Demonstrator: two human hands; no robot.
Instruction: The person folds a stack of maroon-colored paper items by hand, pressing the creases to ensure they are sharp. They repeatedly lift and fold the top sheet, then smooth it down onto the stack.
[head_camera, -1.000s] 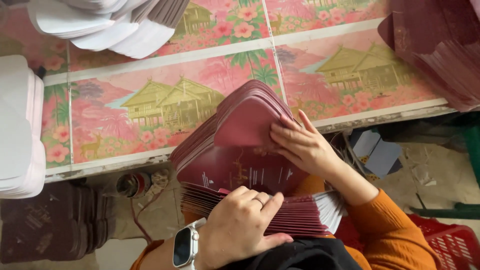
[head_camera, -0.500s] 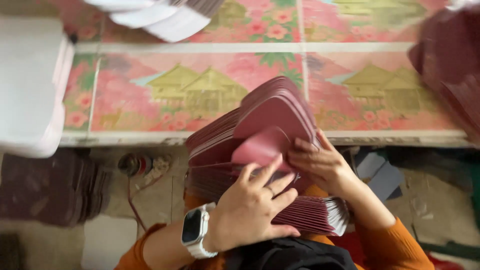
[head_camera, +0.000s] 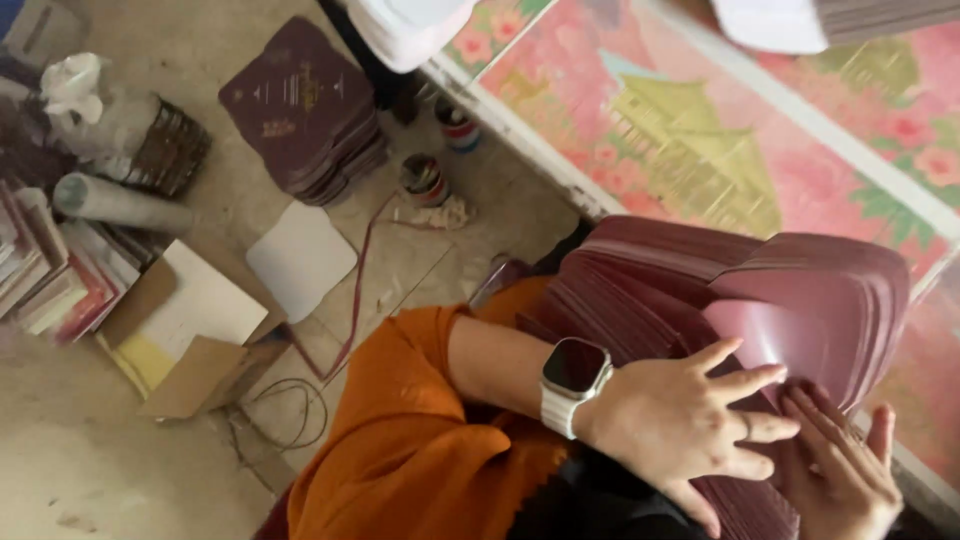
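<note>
Both hands, left hand and right hand, lie open-fingered, grip unclosed, on the fanned maroon cards, beside the floral surface, floor clutter nearby.

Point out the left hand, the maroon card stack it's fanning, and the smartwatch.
left hand (head_camera: 680, 425), head view, on the back of the hand.
maroon card stack (head_camera: 690, 280), head view, on the fanned upper sheets.
smartwatch (head_camera: 576, 366), head view, on the dark screen.

My left hand lies flat, fingers spread rightward; my right hand sits just beside it, fingers extended, touching.
</note>
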